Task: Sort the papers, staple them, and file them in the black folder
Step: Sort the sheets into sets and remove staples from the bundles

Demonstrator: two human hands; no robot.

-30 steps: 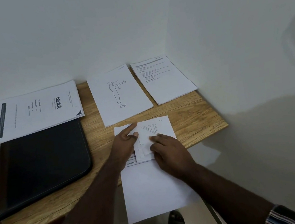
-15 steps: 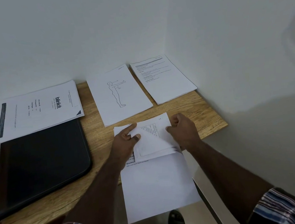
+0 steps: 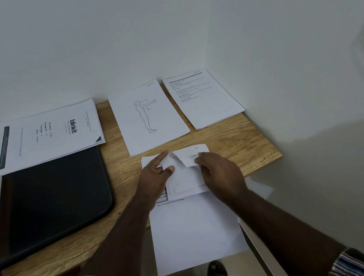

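While two hands work at the near stack, the scene is laid out thus:
Left hand [image 3: 157, 176]: a lifted sheet's folded edge is pinched between thumb and forefinger.
Right hand [image 3: 221, 174]: the small folded-back sheet [image 3: 187, 172] is held at its right side by curled fingertips.
Near stack [image 3: 196, 231]: laid on the wooden surface [image 3: 235, 139], its near end overhanging the edge.
Black folder [image 3: 54, 200]: laid closed at the left.
Blinkit stack [image 3: 45, 136]: placed on the folder's far end.
Figure drawing sheet [image 3: 150, 116]: laid at far centre.
Text stack [image 3: 203, 97]: laid just right of it, in the corner.
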